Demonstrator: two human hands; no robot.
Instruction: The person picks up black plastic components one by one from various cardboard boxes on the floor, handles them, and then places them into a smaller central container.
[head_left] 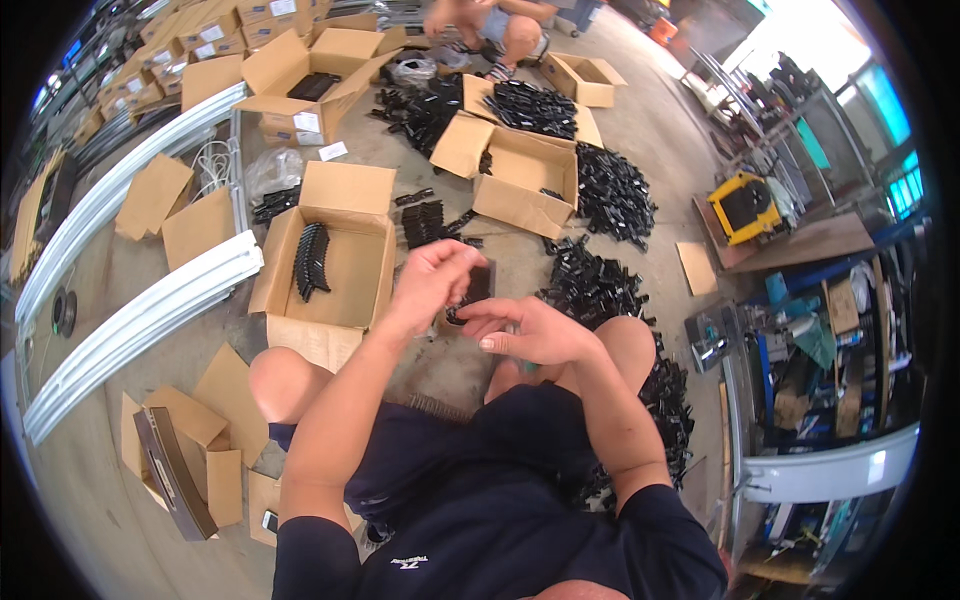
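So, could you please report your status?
Left hand and right hand close together at dark piece; grips unclear. Hands partly hide it. Open carton to the left.

- 1 head-worn fisheye looks down over the shirt onto the floor.
- Near: left hand, right hand.
- Far: the floor's back right edge, seemingly washed by glare.
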